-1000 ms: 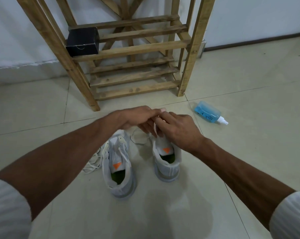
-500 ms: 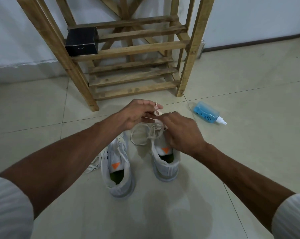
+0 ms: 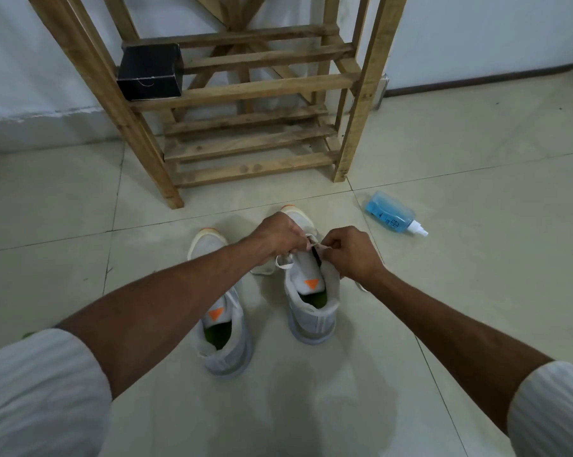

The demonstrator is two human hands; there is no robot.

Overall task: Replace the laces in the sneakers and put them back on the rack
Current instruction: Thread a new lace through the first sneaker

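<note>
Sneakers first: the right sneaker [image 3: 311, 291] stands on the tiled floor [image 3: 476, 291] directly under my fingers, heel toward me, its orange tongue tab and green insole showing just below my knuckles. My left hand [image 3: 277, 234] is curled over the front of that shoe, fingertips pinched on the white lace [image 3: 285, 262], which sags in a small loop just under them. My right hand [image 3: 352, 255] is curled beside it, thumb and forefinger pinching a thin strand of the same lace that runs across the short gap between my two hands. Both sets of fingers are closed tight on the lace; which eyelet the strand goes through I cannot make out, as my knuckles hide it. A loose bit of lace trails on the floor just beyond my right wrist.

The left sneaker [image 3: 224, 338] stands beneath my left forearm, nearer to me than my fingers and apart from the right one, toe pointing away.

Well beyond my fingertips is the wooden shoe rack [image 3: 255, 90], its slatted shelves holding only a black box [image 3: 150, 72] at the left end of the upper shelf. To the right of my right hand, a blue spray bottle [image 3: 390, 214] lies on its side on the floor.
</note>
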